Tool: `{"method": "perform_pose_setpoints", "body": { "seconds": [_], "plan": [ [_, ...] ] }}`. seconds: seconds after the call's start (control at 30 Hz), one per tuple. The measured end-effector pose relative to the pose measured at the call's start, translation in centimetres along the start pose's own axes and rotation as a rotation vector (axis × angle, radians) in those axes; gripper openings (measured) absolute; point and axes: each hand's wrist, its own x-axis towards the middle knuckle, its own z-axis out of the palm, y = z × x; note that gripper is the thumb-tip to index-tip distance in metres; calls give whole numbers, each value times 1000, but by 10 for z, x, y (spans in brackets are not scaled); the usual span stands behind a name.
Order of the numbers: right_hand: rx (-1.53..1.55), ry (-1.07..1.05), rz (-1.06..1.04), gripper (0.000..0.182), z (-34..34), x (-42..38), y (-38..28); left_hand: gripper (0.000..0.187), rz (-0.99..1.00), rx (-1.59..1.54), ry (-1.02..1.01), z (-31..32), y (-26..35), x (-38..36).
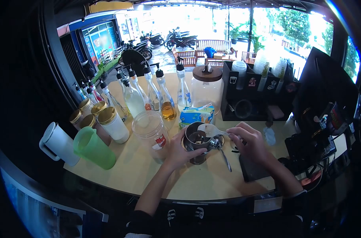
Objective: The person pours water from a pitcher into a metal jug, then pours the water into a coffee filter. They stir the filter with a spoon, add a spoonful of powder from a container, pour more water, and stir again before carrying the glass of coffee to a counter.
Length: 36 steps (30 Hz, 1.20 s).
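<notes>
My left hand [179, 150] is wrapped around the side of a metal cup [193, 127], thumb across its front. Between the fingers of my right hand [250, 143] is a white spoon [212, 130], its bowl tilted over the mouth of the cup. Dark contents show inside the cup, too small to name. Just right of the cup lies a metal utensil with a long handle [225, 159], its head partly hidden. A clear plastic jar [150, 129] with a red label stands left of my left hand. Behind the cup sits a blue and green packet [197, 114].
Pump bottles [167, 109] line the back of the counter near a wooden-lidded glass jar [207, 89]. Gold-lidded jars [116, 126], a green pitcher [94, 148] and a white pitcher [60, 144] stand left. A black cup organizer [255, 95] and dark mat [256, 168] are right.
</notes>
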Motion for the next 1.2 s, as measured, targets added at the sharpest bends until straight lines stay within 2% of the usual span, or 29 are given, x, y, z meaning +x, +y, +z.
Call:
{"method": "perform_pose_setpoints", "body": {
  "seconds": [0.27, 0.43, 0.77, 0.83, 0.9, 0.97, 1.03, 1.1, 1.17, 1.2],
  "plan": [
    [-53, 29, -69, 8, -3, -1, 0, 80, -7, -3, -5, 0, -1, 0],
    [-183, 23, -228, 16, -6, -2, -2, 82, 3, 6, -7, 0, -3, 0],
    [-190, 13, -206, 22, -6, 15, -16, 82, -12, 0, -9, -1, -3, -1],
    [-189, 89, -306, 27, 1, 34, -27, 81, 12, 3, -6, -1, -1, 0],
    [-192, 35, -343, 31, 6, 52, -39, 81, 13, -21, -23, -2, 3, -1],
    [-258, -15, -477, 33, 16, 70, -55, 81, -34, -30, -20, -4, 10, -2],
    [-327, -70, -489, 29, 32, 83, -68, 81, -73, -36, -50, -5, 11, -3],
    [-382, -83, -587, 30, 51, 98, -78, 78, -93, -12, -61, -9, 12, -3],
    [-489, -132, -626, 28, 68, 111, -85, 83, -191, -8, -154, -11, 13, -2],
    [-574, -142, -670, 22, 76, 115, -86, 84, -173, -21, -148, -9, 7, -3]
  ]
}}
